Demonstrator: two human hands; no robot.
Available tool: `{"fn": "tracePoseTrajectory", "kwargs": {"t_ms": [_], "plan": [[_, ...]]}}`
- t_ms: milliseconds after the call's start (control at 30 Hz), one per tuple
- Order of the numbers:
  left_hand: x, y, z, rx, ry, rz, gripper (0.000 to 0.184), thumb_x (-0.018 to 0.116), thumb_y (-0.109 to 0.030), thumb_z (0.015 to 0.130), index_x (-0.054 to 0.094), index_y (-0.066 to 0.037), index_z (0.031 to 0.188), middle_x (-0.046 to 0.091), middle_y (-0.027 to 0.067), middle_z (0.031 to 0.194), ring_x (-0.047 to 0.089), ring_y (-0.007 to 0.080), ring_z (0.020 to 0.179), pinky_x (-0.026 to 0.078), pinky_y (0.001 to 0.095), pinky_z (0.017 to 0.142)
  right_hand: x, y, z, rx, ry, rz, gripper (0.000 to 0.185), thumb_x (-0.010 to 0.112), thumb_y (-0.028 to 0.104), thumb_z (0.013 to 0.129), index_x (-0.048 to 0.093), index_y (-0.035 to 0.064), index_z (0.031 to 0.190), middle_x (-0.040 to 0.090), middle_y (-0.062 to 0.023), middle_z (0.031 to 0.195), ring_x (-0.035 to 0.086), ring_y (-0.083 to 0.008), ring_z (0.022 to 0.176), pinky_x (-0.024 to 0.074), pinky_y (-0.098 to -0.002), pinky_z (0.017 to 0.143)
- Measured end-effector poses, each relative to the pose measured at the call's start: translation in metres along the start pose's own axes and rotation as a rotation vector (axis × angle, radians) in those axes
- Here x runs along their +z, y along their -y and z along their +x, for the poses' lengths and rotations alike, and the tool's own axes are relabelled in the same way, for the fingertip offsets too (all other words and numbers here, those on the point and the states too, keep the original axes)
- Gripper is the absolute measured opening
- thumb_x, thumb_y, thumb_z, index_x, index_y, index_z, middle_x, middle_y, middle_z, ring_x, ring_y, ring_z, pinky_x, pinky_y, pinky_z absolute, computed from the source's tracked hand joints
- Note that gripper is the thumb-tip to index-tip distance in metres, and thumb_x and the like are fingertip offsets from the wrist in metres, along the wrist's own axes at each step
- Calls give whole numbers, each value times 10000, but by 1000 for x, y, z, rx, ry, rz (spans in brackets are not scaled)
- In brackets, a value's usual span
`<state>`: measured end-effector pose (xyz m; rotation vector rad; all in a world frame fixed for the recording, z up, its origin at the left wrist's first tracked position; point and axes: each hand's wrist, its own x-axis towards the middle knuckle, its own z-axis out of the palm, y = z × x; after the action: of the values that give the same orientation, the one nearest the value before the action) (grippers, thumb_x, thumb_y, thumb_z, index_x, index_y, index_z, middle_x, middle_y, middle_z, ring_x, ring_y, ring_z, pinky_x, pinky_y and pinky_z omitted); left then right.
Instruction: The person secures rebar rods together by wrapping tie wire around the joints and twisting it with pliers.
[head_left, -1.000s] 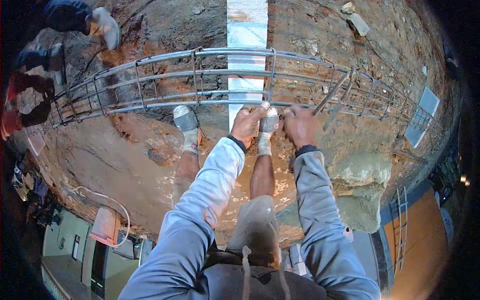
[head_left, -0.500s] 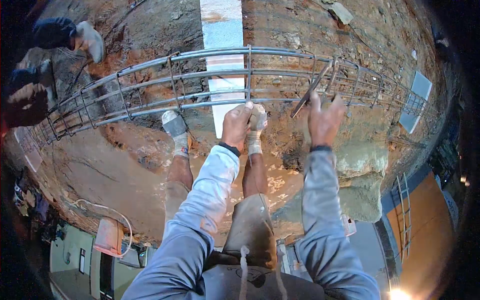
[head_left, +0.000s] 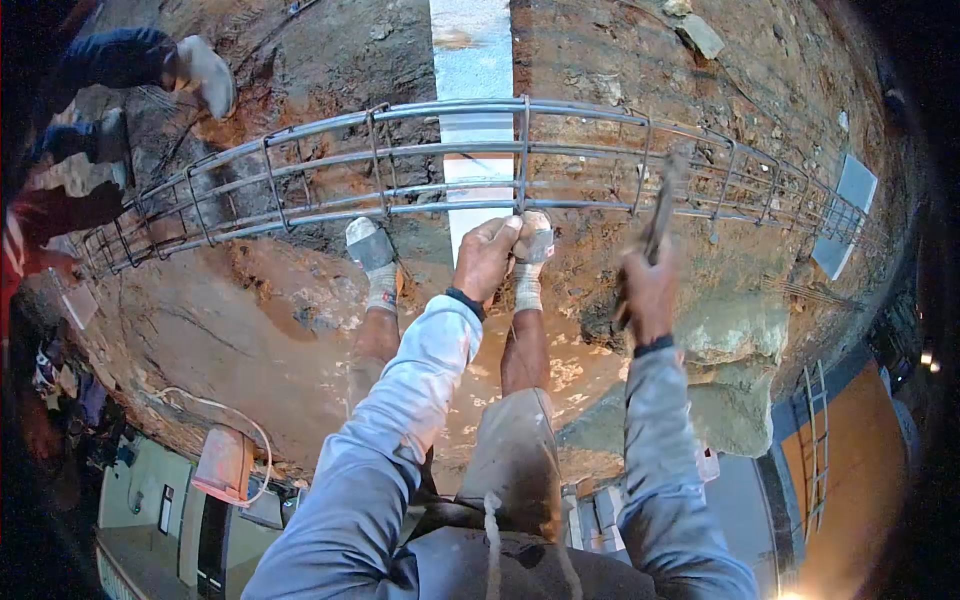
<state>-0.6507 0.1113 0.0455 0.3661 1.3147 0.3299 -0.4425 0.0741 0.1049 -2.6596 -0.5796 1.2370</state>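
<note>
A long steel rebar cage (head_left: 330, 161) lies across the view, with square stirrups around its long bars. My left hand (head_left: 487, 257) is pinched at the lower bar, beside a stirrup and just left of my right foot; what its fingertips hold is too small to make out. Below the cage, to the right, my right hand (head_left: 648, 290) is closed around a dark metal tool (head_left: 662, 215). The tool points up, and its tip overlaps the cage bars in view. The tool and fingers are slightly blurred.
A pale board (head_left: 480, 60) runs under the cage. Another person's shoe (head_left: 207, 77) is at the upper left. A concrete lump (head_left: 725, 400) stands at the lower right, a bucket (head_left: 224, 465) at the lower left. A pale panel (head_left: 846, 215) lies near the cage's right end.
My right hand has moved off the lower bar, first reaching the tool on the cage, then lifting it away towards me. My left hand stays pinched by the lower bar.
</note>
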Motion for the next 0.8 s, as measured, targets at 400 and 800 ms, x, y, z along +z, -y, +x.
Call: {"fn": "tracePoseTrajectory", "kwargs": {"t_ms": [400, 800], "plan": [[7, -5, -14, -80, -63, -331, 236, 541, -221, 905, 645, -13, 948, 554, -11, 643, 426, 52, 485, 316, 207, 427, 21, 8, -47, -490, 388, -524, 572, 540, 112, 771, 370, 132, 1316, 586, -243, 932, 590, -400, 850, 474, -475, 739], [2, 13, -6, -64, -42, -278, 222, 519, -189, 903, 638, -4, 930, 635, 50, 725, 524, 82, 528, 398, 235, 455, 4, 53, -46, -509, 329, -1057, 713, 590, 59, 732, 321, 181, 1380, 509, -264, 1042, 593, -427, 836, 493, -488, 726]]}}
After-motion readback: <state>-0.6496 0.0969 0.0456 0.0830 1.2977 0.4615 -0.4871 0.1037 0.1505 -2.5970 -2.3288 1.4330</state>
